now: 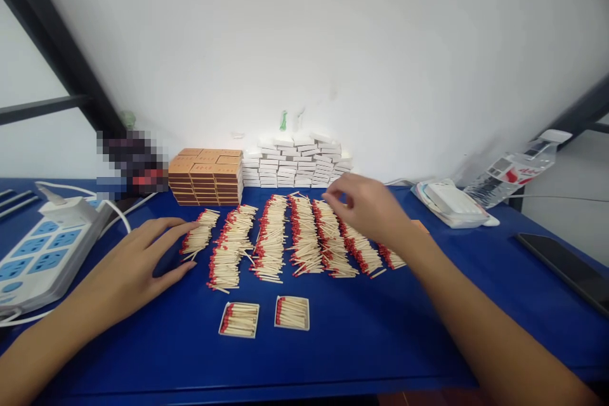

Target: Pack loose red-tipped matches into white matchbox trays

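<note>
My left hand [145,254] lies at the leftmost pile of red-headed matches [200,235], fingers spread and fingertips at its edge. My right hand [368,209] hovers over the far end of the right-hand match rows, fingers curled in and thumb and forefinger close together; anything pinched there is hidden. Between my hands several rows of loose matches [271,241] stretch front to back. Two white matchbox trays, a left one [240,320] and a right one [292,314], lie nearer to me, both filled with matches, heads to the left.
Brown matchboxes [205,174] are stacked at the back, beside piled white trays [295,162] against the wall. A power strip [42,254] with cables lies left. On the right are a white device [450,200], a plastic bottle [518,171] and a phone [566,266].
</note>
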A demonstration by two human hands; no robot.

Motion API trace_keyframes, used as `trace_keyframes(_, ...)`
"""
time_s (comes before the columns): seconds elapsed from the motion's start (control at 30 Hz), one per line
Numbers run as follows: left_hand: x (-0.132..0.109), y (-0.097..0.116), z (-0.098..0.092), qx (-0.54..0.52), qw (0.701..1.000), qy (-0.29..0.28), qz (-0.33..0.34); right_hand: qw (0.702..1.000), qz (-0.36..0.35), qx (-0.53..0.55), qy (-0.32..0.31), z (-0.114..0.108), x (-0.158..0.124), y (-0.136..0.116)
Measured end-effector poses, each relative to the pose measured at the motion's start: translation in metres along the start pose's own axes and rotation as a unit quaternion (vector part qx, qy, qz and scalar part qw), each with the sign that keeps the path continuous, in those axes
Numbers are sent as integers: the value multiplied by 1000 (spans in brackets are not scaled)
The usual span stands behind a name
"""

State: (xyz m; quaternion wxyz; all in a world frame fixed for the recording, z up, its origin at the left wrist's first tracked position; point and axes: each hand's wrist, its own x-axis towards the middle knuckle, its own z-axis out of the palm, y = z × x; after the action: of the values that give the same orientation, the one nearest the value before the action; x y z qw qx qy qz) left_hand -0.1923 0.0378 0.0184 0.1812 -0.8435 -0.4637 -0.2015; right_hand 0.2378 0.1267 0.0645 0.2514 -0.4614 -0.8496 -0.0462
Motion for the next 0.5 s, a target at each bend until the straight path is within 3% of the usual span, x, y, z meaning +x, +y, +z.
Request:
trace_keyframes(0.1,3,-2,-3,25,999,18,36,991,-110,71,-41,8,-11,-45)
trace_keyframes(0.2,5,-6,-6,34,998,17,48,980,-163,86,-78,16,-21,-71)
trace_keyframes(0.5,4,-21,-5,19,996,-81,22,980,-154,95,-79,30,-20,-67)
